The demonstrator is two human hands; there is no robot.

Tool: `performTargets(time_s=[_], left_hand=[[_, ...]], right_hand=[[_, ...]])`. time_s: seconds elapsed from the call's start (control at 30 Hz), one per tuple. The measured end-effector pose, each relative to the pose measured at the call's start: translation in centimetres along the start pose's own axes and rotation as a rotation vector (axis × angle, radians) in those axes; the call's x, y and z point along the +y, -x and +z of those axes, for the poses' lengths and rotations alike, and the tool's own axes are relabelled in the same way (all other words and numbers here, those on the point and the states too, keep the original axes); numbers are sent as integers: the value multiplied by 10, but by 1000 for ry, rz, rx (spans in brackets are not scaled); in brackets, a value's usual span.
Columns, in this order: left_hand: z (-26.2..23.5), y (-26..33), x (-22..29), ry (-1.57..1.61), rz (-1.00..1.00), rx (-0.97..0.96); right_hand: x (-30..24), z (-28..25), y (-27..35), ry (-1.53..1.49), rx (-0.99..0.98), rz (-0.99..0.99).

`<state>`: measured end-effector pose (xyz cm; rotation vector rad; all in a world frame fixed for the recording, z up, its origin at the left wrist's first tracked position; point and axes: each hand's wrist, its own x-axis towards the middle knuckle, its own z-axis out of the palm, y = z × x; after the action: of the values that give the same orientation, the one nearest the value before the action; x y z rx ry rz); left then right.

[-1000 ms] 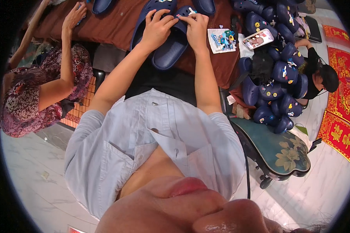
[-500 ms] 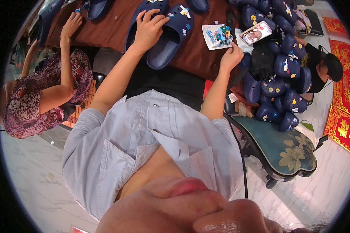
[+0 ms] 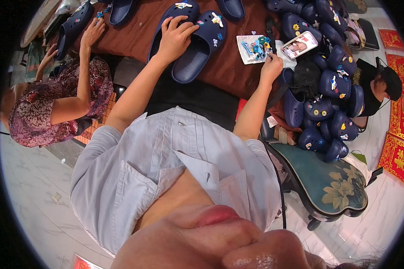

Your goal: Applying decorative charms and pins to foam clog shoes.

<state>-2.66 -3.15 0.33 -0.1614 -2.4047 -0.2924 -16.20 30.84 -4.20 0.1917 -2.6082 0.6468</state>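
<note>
In front of me on a brown cloth (image 3: 130, 42) lie two navy clogs side by side, a left one (image 3: 173, 11) and a right one (image 3: 191, 65). Small colourful charms sit in the holes of their uppers. My left hand (image 3: 177, 40) reaches over the pair, fingers curled on the uppers where the clogs meet; its thumb is hidden. To the right is a white packet (image 3: 246, 58) with a heap of coloured shoe charms (image 3: 259, 47) on it. At the heap's near edge my right hand (image 3: 271, 67) pinches a small dark charm between its fingertips.
A phone (image 3: 300, 45) with a lit screen lies beside the packet. Charm-decorated navy clogs (image 3: 336, 83) pile up at right, above a floral-backed chair (image 3: 314, 175). At left, another person's hand (image 3: 93, 33) is near more clogs (image 3: 74, 27). A person in a black cap (image 3: 381, 87) is at far right.
My right hand's fingers have closed at the edge of the charm heap. My left hand stays on the clogs. The whole view has shifted slightly.
</note>
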Motion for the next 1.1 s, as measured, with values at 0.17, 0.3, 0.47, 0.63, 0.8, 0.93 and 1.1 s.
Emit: performTargets(time_s=[0.17,0.3,0.47,0.63,0.8,0.93,1.1], left_hand=[[-18,-7,4,52,27,-47],[-30,-2,1,143,-16,22],[-52,16,-2,209,-82,110],[-74,44,-6,166,-141,114],[-90,58,-8,159,-221,118],[-88,58,-13,236,-222,124],[-81,53,-12,264,-188,140]], right_hand=[[-3,-4,0,-163,132,28],[-4,-5,-8,-251,138,84],[-1,-4,-17,87,74,-86],[-7,4,-25,101,-70,-39],[3,5,-25,-119,82,-44],[9,5,-23,-89,120,-19],[5,-3,-25,-219,152,10]])
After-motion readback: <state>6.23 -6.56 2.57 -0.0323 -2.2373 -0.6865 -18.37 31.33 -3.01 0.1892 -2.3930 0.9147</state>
